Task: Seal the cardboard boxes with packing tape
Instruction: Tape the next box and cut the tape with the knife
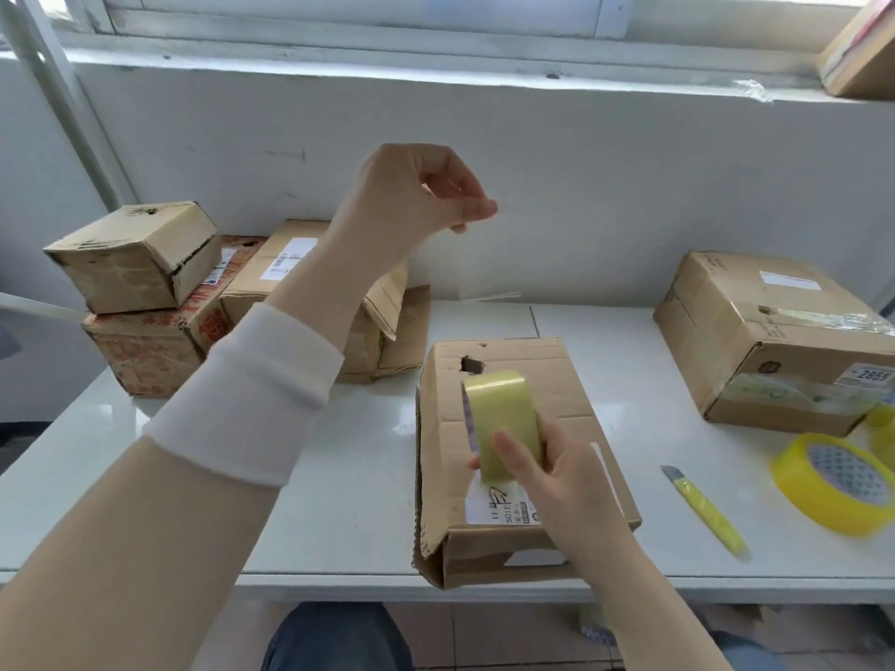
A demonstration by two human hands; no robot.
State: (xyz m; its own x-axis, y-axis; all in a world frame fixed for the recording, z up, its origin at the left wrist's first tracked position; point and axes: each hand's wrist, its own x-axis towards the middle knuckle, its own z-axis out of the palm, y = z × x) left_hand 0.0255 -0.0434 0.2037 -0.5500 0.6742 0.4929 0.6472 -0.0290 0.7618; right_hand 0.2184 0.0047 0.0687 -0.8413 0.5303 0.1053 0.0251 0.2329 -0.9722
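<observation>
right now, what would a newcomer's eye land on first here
The left hand, raised mid-frame, pinches what looks like a clear strip pulled up from the tape roll that the right hand grips over the centre box. Next come the bright yellow roll and knife on the table at right, and the stacked boxes at left.

We see white table [348, 477]: centre box [523, 457], knife [704, 510], tape roll [838, 481], right box [775, 341], left boxes [160, 351].
</observation>
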